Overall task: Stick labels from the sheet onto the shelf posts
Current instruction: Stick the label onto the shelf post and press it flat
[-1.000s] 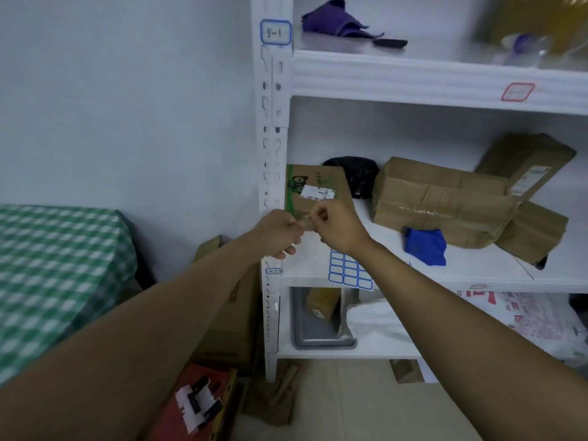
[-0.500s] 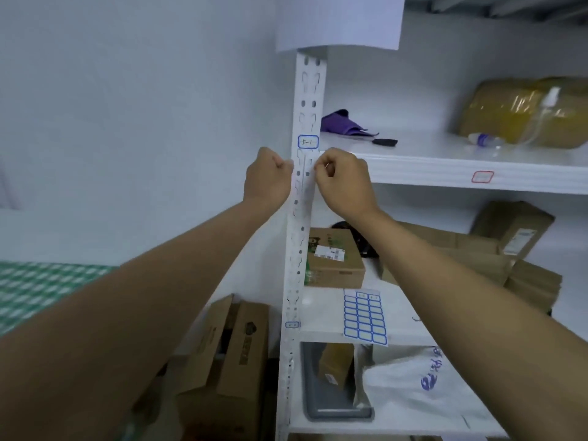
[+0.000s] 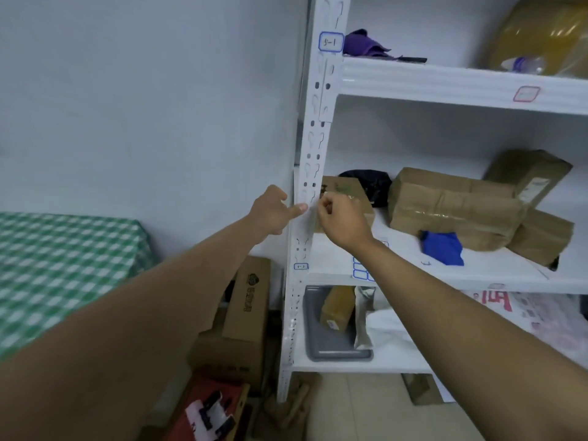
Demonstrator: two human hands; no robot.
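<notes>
- Both hands meet at the white post [image 3: 313,154] of a shelf unit, about midway between the upper shelf and the middle shelf [image 3: 477,275].
- The left hand [image 3: 273,213] reaches in from the wall side, forefinger straight with its tip on the post's face and the other fingers loosely curled.
- The right hand [image 3: 342,218] sits just right of the post, fingers [image 3: 324,205] curled and pinched together at the post's edge; any label between them is too small and blurred to make out.
- The post is slotted white metal, punched with paired holes and keyhole cut-outs along its length.
- A blue-bordered label [image 3: 331,42] with handwritten marks sits on the post level with the upper shelf; a smaller blue label [image 3: 300,266] sits lower down, just above the middle shelf's edge.
- The label sheet [image 3: 361,270], white with rows of blue-outlined blanks, lies at the front of the middle shelf, mostly hidden behind the right forearm.
- Brown parcels [image 3: 451,208] and a blue cloth [image 3: 442,248] share that shelf.
- A red-bordered label [image 3: 526,93] marks the upper shelf's front edge.
</notes>
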